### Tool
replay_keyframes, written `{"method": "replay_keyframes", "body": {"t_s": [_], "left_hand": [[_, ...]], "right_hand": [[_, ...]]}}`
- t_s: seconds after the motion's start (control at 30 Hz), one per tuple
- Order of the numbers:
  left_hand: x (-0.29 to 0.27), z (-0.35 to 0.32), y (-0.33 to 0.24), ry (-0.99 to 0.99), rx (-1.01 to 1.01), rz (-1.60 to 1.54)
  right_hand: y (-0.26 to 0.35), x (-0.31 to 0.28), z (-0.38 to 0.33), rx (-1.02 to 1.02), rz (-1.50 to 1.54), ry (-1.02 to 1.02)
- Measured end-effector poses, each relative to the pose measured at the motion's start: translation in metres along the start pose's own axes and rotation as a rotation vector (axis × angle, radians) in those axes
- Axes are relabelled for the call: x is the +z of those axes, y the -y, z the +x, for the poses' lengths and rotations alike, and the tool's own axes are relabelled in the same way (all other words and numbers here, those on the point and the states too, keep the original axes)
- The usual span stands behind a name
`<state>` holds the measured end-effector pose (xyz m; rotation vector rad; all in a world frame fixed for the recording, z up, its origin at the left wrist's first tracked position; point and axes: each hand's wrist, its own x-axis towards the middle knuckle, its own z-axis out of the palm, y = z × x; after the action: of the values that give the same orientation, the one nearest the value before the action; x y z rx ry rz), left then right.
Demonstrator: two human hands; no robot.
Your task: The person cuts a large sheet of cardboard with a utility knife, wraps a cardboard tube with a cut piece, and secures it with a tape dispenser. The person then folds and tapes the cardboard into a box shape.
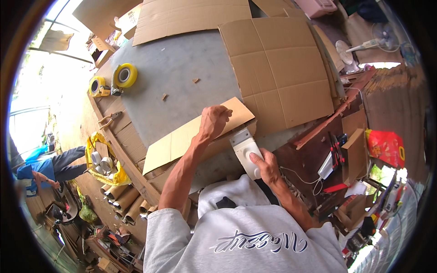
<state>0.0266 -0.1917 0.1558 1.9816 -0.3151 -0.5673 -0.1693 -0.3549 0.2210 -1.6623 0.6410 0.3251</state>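
A long, narrow folded cardboard piece (182,143) lies along the near edge of the grey tabletop (182,63). My left hand (215,121) is closed in a fist over its right part, and whatever the fingers may hold is hidden. In my right hand (267,167) is a white handheld tool with a metal end (247,154). The tool's metal end is close to the right end of the folded piece; whether they touch I cannot tell.
Large cardboard sheets (282,68) cover the table's right and far sides. Yellow tape rolls on dispensers (125,75) and pliers (110,119) lie at left. A yellow bag of rolls (107,159) stands below. A person in blue (27,175) is far left. A white cord (300,178) runs at right.
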Motion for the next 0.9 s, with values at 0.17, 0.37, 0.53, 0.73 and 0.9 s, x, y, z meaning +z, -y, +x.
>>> {"method": "replay_keyframes", "body": {"t_s": [0.17,0.37,0.53,0.73,0.9], "left_hand": [[-0.007,0.008,0.018,-0.096,-0.013,0.037],[-0.01,0.009,0.02,-0.101,0.053,0.074],[-0.012,0.011,0.023,-0.104,0.062,0.099],[0.003,0.003,0.03,-0.069,0.157,0.3],[0.011,0.004,0.05,-0.07,0.215,0.433]], "right_hand": [[0.001,-0.006,-0.006,0.049,-0.024,0.027],[0.003,-0.002,-0.007,0.066,-0.018,0.026],[-0.006,0.004,-0.005,0.074,-0.018,0.025],[-0.014,0.006,-0.002,0.093,-0.013,0.021],[-0.015,0.009,-0.003,0.09,-0.005,0.013]]}}
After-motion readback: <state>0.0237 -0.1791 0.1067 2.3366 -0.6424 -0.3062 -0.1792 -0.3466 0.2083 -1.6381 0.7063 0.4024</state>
